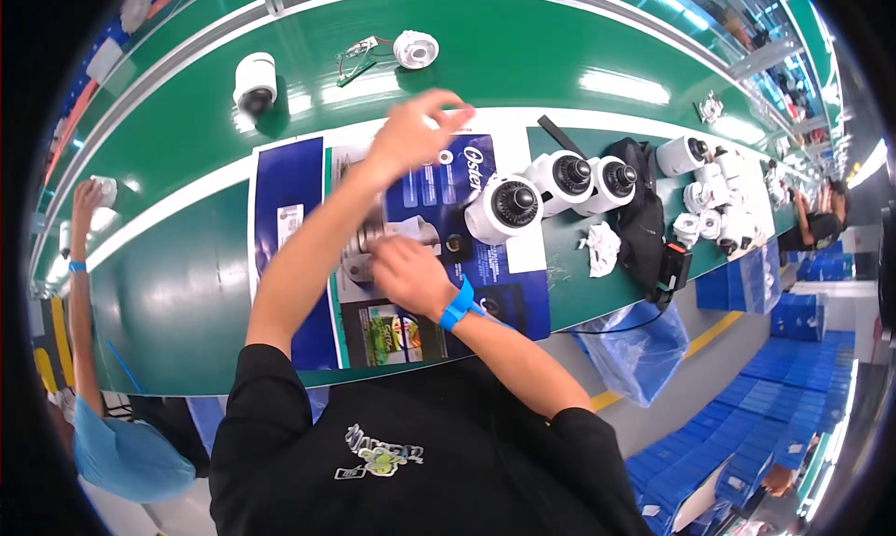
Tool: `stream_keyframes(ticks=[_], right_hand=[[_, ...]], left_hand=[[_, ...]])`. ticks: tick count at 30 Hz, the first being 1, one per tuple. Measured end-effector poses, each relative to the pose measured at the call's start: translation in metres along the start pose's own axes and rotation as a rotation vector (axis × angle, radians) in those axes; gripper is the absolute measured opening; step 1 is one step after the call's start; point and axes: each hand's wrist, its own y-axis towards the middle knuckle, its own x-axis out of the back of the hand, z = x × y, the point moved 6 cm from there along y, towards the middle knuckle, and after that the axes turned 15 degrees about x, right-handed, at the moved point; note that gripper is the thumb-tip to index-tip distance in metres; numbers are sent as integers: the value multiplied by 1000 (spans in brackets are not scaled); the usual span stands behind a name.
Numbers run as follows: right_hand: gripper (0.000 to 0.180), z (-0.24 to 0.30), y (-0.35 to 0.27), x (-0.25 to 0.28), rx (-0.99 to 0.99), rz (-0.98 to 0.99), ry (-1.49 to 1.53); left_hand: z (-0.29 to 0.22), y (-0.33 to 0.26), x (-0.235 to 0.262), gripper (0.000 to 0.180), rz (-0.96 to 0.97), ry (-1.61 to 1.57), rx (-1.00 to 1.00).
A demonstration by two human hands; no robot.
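My left hand is raised over the pale strip along the table's far side, with a gap between thumb and fingers and nothing visible in them. My right hand, a blue strap on its wrist, is low over a blue printed mat. Its fingers curl downward and are partly hidden and blurred; I cannot tell whether they hold anything. A greyish-white shape shows beside them, printed or real I cannot tell. Right of the mat's middle stands a white camera with a black lens ring.
On the green surface beyond are a white camera and a white housing wired to a circuit board. More cameras, a black bag and crumpled white material are at right. A co-worker's hand is at left.
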Motion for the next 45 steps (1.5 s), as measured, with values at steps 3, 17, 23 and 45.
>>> stream_keyframes(ticks=[3, 17, 23, 45], right_hand=[[24, 55, 18, 51, -8, -115, 275], [62, -6, -79, 59, -1121, -884, 1069], [71, -10, 16, 27, -503, -347, 480], [73, -213, 145, -20, -364, -301, -80]], left_hand=[[-22, -50, -27, 53, -204, 349, -373], [60, -125, -20, 40, 195, -340, -328], [112, -110, 12, 71, 436, -1111, -152], [165, -81, 101, 74, -616, -952, -376]])
